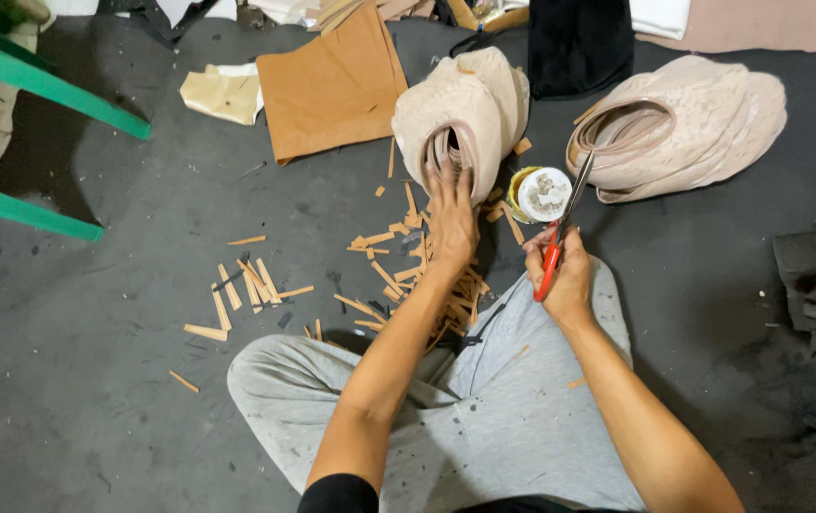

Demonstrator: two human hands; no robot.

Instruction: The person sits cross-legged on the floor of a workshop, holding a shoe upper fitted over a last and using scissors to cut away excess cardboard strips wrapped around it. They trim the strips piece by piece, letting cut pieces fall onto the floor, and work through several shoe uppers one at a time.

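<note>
Dark grey floor fills the view, and a person sits on it with crossed legs in light grey trousers [484,427]. The left hand [451,214] reaches forward to a pile of beige leather pieces [460,104] that stands just ahead of the knees. Its fingers [444,176] are straight and slightly spread, and the tips touch the edge of the pile where thin layers show; I cannot tell if they pinch one layer. The pile has its long axis running away from the person, a little to the right.

The right hand [565,275] is closed around the red handles of scissors [565,223]. The blades are together and point up and away, slightly right, toward a second pile of beige leather pieces [702,123], which lies flatter and well apart from the first one. Between the two piles, just beside the blades, stands a small round tin [539,194] with a whitish paste inside.

Many narrow tan leather offcuts [246,285] lie scattered on the floor left of the knees and under the left forearm. A tan leather sheet [332,85] lies further back, and green bars of a frame [37,85] cross the left corner.
</note>
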